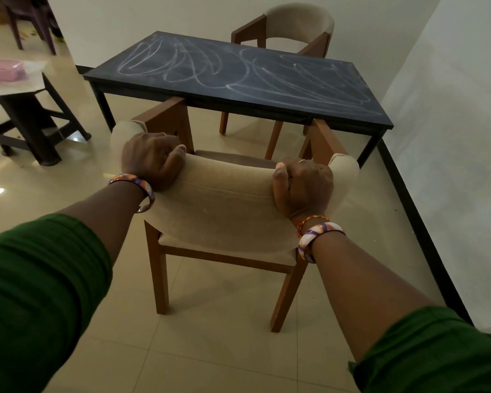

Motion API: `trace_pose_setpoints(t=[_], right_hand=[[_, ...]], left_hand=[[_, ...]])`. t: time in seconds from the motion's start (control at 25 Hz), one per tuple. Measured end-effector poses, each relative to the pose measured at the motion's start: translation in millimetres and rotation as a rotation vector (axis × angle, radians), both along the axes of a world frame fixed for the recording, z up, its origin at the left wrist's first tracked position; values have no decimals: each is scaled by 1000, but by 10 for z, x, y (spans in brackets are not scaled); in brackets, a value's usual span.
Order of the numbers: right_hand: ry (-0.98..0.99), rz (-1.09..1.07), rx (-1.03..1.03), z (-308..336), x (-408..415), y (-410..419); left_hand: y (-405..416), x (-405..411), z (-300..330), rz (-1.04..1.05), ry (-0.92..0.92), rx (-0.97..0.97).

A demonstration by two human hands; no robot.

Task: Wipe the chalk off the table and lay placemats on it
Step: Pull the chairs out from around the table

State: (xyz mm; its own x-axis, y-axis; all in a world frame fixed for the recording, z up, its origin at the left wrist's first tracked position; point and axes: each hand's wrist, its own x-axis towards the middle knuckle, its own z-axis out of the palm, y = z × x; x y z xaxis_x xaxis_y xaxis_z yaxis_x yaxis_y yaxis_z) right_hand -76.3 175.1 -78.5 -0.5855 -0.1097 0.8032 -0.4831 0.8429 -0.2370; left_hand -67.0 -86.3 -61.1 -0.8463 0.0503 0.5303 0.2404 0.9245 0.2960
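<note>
Nearest me, two forearms in green sleeves [40, 279] reach forward. My left hand [150, 160] and right hand [304, 188] each clamp their curled fingers over the padded top of a beige chair [224, 199], one at each end of its backrest. Just beyond, the chair's wooden arms tuck under a dark table [238, 80] covered in white chalk scribbles [182, 63]. A second chair [295, 29] stands at the table's far side.
</note>
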Motion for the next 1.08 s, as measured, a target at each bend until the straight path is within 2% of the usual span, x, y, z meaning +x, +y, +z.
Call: trace_pose_setpoints(t=[0.2, 0.44, 0.6, 0.76, 0.8, 0.92, 1.0, 1.08], right_hand=[[-22, -33, -13, 2, 75, -15], [-149, -48, 6, 54, 181, -15], [-421, -113, 47, 207, 247, -22], [-768, -262, 19, 271, 240, -5], [-831, -265, -43, 291, 230, 1], [-955, -295, -254, 351, 165, 54], [-997, -339, -232, 369, 76, 154], [-1060, -341, -200, 372, -34, 334]], left_hand=[[16, 31, 65, -6, -66, -43], [120, -50, 297, 116, -437, -2], [221, -100, 465, 195, -712, -123], [511, -57, 694, 110, -958, -87], [625, -59, 761, 54, -986, -42], [1163, 121, 969, -48, -958, -75], [1409, 42, 738, -141, -945, -21], [1648, -58, 564, -166, -821, -74]])
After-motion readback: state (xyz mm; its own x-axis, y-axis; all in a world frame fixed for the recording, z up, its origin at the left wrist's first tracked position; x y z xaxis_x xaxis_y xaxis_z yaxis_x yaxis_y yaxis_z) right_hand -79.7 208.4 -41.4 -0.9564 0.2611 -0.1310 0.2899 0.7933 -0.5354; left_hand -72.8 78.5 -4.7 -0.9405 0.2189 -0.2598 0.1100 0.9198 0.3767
